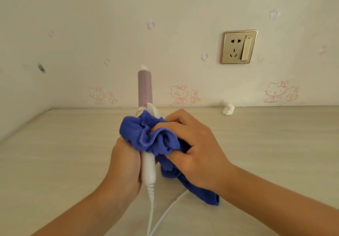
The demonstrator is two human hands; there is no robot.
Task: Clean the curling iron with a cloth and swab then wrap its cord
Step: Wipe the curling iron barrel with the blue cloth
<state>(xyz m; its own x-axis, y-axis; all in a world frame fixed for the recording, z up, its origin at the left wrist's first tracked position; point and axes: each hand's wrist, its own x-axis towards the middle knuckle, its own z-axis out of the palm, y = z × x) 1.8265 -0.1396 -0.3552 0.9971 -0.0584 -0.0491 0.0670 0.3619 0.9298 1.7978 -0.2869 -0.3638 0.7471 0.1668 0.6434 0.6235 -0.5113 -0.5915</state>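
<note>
The curling iron (145,89) points up and away, with a pale purple barrel and a white handle. My left hand (124,164) grips the white handle from the left. My right hand (190,147) holds a bunched blue cloth (146,135) against the upper part of the handle, just below the barrel. One end of the cloth hangs down to the table on the right. The white cord (150,212) runs from the handle's base down toward the bottom edge and loops on the table. No swab is visible.
A pale wooden table (55,153) reaches to a wall with cartoon cat stickers. A gold-framed wall socket (238,47) sits at the upper right. A crumpled white tissue (228,109) lies by the wall at the table's back right.
</note>
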